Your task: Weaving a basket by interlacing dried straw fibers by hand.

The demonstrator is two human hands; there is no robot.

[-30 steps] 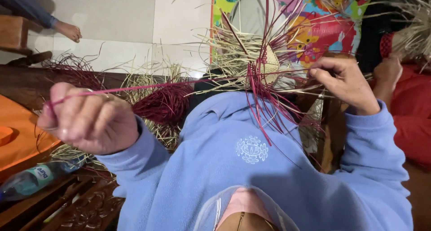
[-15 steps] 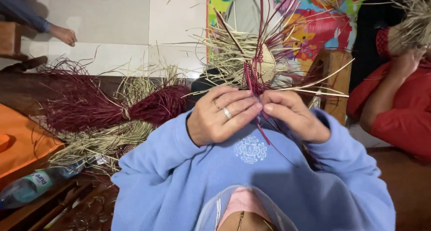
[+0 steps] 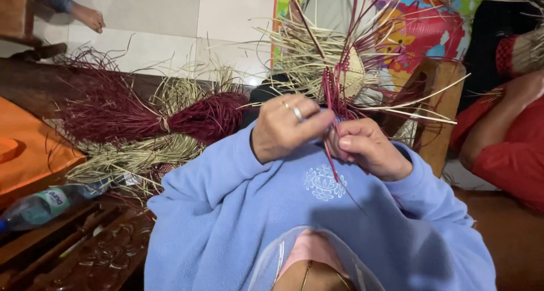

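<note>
Item: woven straw piece (image 3: 345, 70), part-made, pale with dark red strands, held up in front of the chest.
Left hand (image 3: 286, 127): fingers pressed together, pinching a red strand (image 3: 331, 155) against the weave.
Right hand (image 3: 365, 149): curled, gripping the same strand from beside.
Step, as judged: working 1 strand into the weave; next calls for a firm, even pull.
Nearby: red straw bundle (image 3: 141, 112), plastic bottle (image 3: 48, 203).
Hidden: fingertips and the exact crossing point.

Clear plastic bottle (image 3: 42, 205) lying on its side at lower left, white-and-blue label band (image 3: 54, 200) round its middle. No signs, no screens.
</note>
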